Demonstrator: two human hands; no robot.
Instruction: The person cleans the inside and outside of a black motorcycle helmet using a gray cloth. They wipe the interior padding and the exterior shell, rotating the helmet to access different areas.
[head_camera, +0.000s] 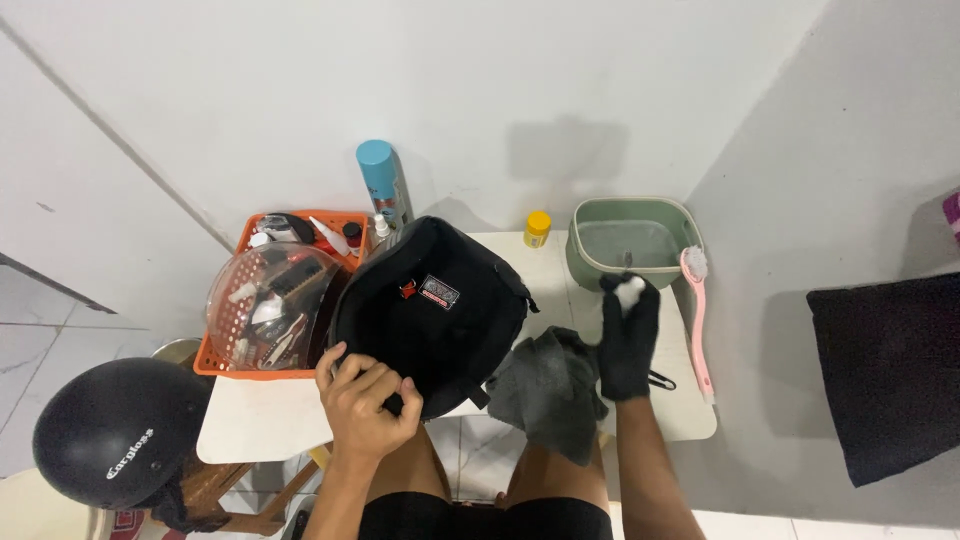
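A black helmet (430, 310) rests on a small white table (250, 420), open side down. My bare left hand (365, 400) grips its near rim. My right hand (628, 335) wears a black glove and is closed on something small and white, perhaps foam or a wad, held above the table just in front of a green basin (590, 225). A dark grey cloth (550, 390) hangs over the table's front edge between my hands.
An orange basket (350, 222) of tools and bottles stands at the back left, with a clear visor (265, 300) lying on it. A blue-capped spray can (382, 182), a yellow-capped bottle (537, 228), a pink brush (697, 310), a second black helmet (115, 430) lower left, a dark cushion (890, 370) right.
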